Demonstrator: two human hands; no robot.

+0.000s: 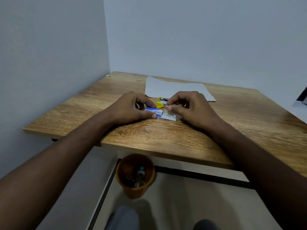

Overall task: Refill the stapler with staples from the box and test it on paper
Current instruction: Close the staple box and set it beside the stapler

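The staple box (158, 112) lies flat near the middle of the wooden table (149, 133), a little toward the near edge, with its inner tray (169, 115) slid partly out to the right. The blue sleeve is pinned by the left hand (132, 107), thumb at the near side and fingers curled over the far side. The right hand (187, 107) is held just above the tray with thumb and forefinger pinched narrowly together; whether a strip of staples is already caught between them cannot be told — the tips are too small and blurred.

Just beyond the box, between the two hands, the yellow stapler (161, 103) is seen, apparently opened, though its magazine is mostly hidden. The sheet of paper (176, 90) lies flat behind it, toward the far edge.

A staple strip is judged to be light but brittle: it is stiff along its length yet held only by glue, so it is best pinched at its two long sides near the middle, gently, and lifted straight. The cardboard box is light and likely to slide on the smooth tabletop unless kept pressed down. The stapler's metal parts are rigid — its plastic body offers the better hold.
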